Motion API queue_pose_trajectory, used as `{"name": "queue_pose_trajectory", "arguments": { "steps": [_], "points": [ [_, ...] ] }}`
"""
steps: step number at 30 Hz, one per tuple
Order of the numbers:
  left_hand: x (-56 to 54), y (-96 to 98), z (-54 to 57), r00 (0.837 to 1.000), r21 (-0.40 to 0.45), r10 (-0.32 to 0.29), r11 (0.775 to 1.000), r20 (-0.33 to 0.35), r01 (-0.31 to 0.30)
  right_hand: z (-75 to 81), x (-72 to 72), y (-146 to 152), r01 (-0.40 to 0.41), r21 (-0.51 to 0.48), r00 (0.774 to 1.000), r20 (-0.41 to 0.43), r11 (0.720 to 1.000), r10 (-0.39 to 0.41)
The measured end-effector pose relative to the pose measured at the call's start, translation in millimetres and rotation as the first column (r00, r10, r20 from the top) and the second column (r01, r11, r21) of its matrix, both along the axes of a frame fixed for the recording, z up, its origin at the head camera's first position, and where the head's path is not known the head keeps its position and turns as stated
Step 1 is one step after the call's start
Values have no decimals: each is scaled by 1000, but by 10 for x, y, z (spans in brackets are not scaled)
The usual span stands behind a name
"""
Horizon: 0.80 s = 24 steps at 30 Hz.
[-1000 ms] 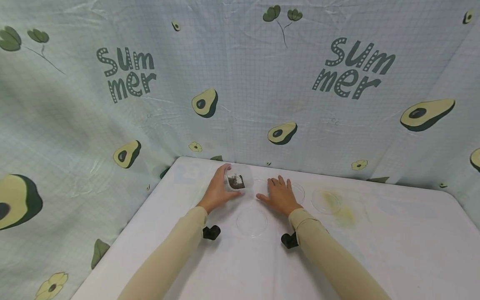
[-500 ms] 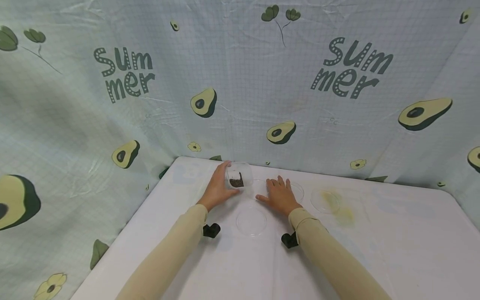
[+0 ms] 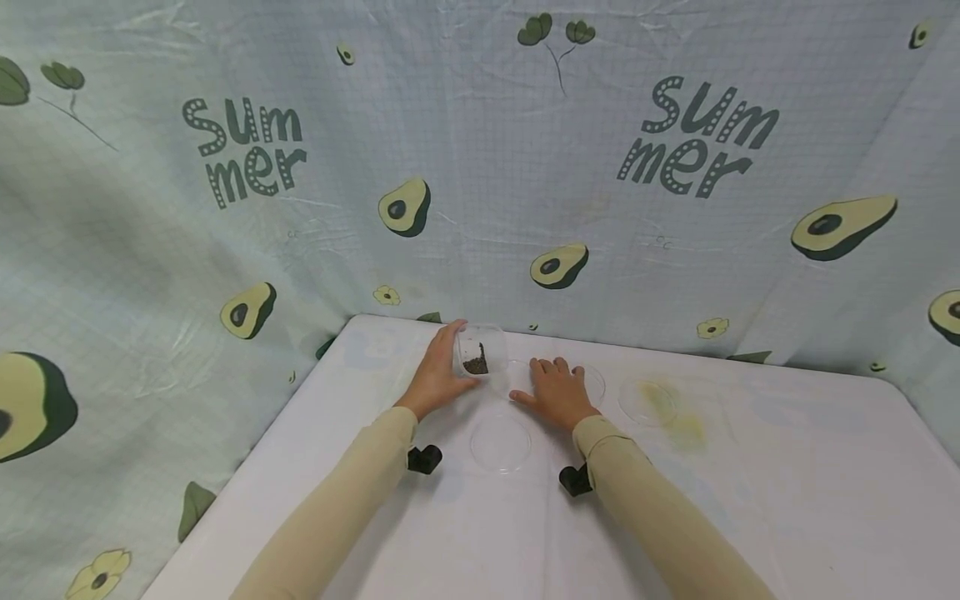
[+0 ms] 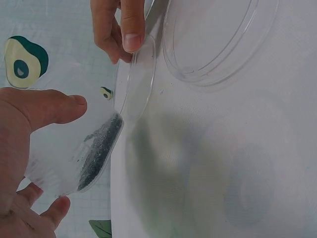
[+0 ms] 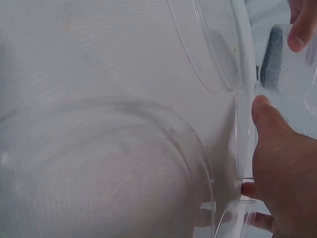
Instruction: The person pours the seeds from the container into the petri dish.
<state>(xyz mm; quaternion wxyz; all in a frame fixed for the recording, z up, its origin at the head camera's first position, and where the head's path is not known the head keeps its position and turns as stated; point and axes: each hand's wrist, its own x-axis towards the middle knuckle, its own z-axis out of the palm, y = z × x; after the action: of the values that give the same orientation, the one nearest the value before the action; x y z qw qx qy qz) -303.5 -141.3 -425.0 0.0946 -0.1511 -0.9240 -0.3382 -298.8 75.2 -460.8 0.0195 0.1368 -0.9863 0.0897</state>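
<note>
My left hand (image 3: 435, 375) grips a clear plastic container (image 3: 491, 340) between thumb and fingers, above the far part of the table. Fine dark grains (image 3: 476, 365) lie in its lower corner. In the left wrist view the container (image 4: 54, 144) looks tilted, with the grains (image 4: 101, 153) along one side. To its right, my right hand (image 3: 561, 392) has its fingers spread and its thumb out toward the container. Its fingertips (image 4: 132, 42) meet the rim of a clear round dish (image 4: 143, 74); how firmly they touch cannot be seen.
Another clear round dish (image 3: 501, 444) lies nearer, between the forearms. Further right, a clear dish (image 3: 648, 404) sits by a yellowish stain on the white table (image 3: 795, 475). A printed curtain (image 3: 480, 167) rises behind the table's back edge.
The container has turned slightly more upright. Its dark grains, spread up the wall earlier, now show as a smaller heap in the corner. My right hand has stayed almost still.
</note>
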Motion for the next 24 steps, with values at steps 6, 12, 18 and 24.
{"name": "queue_pose_trajectory", "arguments": {
  "steps": [6,12,18,24],
  "points": [
    [2,17,0,1000,-23,-3,1000,-9,3,-6,-9,-2,6,5,1000,19,1000,-6],
    [-2,32,-5,1000,-34,-3,999,-26,2,11,-24,7,-11,7,1000,28,1000,11],
    [-15,48,25,999,-55,1,998,-33,-2,17,-53,18,-29,31,1000,7,999,29],
    [-23,48,47,999,-86,-8,996,-45,4,-7,-72,25,-36,32,999,-6,999,37]
  ]
}}
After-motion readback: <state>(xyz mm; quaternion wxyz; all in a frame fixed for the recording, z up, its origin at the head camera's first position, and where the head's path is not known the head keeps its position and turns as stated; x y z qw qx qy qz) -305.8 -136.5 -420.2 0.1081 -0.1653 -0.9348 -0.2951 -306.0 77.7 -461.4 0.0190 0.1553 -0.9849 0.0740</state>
